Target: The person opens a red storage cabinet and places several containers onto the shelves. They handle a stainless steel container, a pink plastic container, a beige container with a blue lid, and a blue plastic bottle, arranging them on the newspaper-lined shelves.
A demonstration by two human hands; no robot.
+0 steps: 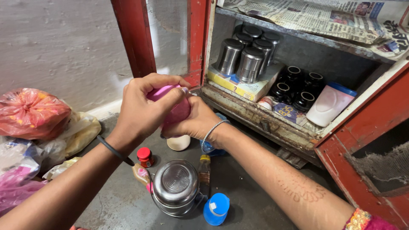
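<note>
Gripping one pink container (174, 111) between them, the left hand (142, 108) and right hand (197, 121) are holding it above the floor (251, 191), over a steel pot (175, 186), before the red cabinet (366, 145).

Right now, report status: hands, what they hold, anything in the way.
Left hand and right hand both gripping pink container, held above floor. Steel pot, small bottles directly below. Cabinet open ahead.
</note>
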